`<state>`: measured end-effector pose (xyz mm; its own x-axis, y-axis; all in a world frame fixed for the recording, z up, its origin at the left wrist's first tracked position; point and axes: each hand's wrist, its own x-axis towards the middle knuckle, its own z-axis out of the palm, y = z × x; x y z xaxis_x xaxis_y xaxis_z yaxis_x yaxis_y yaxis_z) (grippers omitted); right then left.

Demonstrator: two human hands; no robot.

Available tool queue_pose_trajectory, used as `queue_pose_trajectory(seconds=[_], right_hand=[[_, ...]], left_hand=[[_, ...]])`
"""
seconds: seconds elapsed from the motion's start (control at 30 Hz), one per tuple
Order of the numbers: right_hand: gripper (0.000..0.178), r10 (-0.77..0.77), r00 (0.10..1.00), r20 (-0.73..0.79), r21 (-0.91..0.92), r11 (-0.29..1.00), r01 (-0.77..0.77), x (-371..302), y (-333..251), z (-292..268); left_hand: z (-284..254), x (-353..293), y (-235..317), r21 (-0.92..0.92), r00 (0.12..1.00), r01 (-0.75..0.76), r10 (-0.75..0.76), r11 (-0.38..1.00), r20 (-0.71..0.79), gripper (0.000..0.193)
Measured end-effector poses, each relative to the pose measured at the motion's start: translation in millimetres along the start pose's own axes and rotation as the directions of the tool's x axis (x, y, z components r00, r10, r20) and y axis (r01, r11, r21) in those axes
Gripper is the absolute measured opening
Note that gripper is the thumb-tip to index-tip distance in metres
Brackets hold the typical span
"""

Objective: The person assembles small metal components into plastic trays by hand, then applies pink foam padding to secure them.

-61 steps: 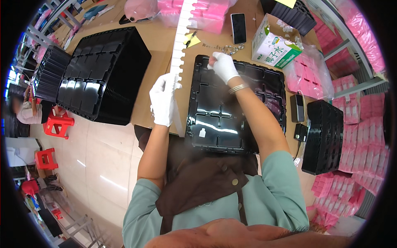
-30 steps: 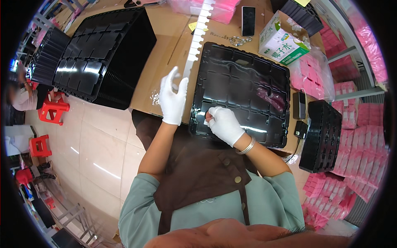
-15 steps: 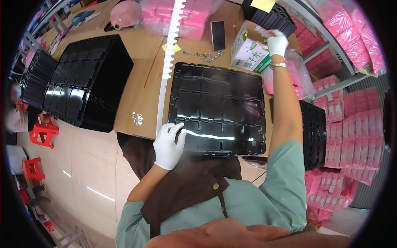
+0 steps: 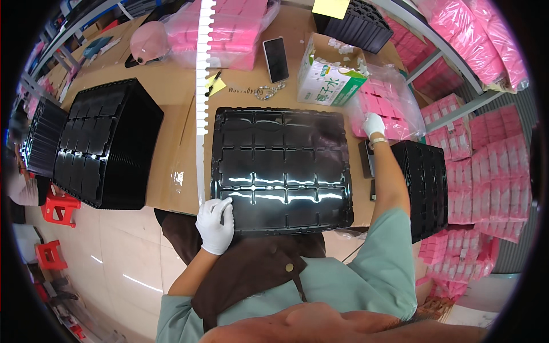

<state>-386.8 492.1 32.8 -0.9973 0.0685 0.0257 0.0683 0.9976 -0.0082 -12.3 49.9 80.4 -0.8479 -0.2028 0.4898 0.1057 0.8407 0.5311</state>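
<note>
A black plastic tray [image 4: 300,155], divided into shallow rectangular cells, lies before me on the cardboard-covered table. At its near left corner is my left hand [image 4: 215,227] in a white glove, the fingers bent and closed on the rim. My right hand [image 4: 374,124], gloved too, reaches past the tray's right side to pink packs [image 4: 384,103] in a clear plastic bag. Its fingers look curled in against the packs; what they hold, if anything, is hidden. Beyond the tray stands an open white and green carton [image 4: 333,80] with torn white bits at its top.
Stacked black trays [image 4: 108,143] stand at the left, more trays [image 4: 426,186] at the right. A white notched strip [image 4: 202,91] runs along the tray's left side. A phone [image 4: 276,60], a bead string [image 4: 271,90] and a pen [image 4: 213,83] on yellow paper lie beyond.
My right hand has left the carton and come down to the bagged pink packs. My left hand stays at the tray's near left corner. The whole view has shifted a little.
</note>
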Motion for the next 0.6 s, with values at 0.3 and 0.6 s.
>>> queue_pose_trajectory(seconds=[0.3, 0.6], right_hand=[[0.013, 0.376, 0.840, -0.392, 0.782, 0.617, 0.089, 28, 83, -9], [0.017, -0.328, 0.883, -0.335, 0.704, 0.535, 0.466, -170, -133, -196]], left_hand=[[-18, 27, 8, -0.222, 0.971, 0.134, -0.083, 0.966, 0.225, 0.014], [46, 118, 67, -0.776, 0.752, 0.620, 0.194, 0.117, 0.630, 0.049]])
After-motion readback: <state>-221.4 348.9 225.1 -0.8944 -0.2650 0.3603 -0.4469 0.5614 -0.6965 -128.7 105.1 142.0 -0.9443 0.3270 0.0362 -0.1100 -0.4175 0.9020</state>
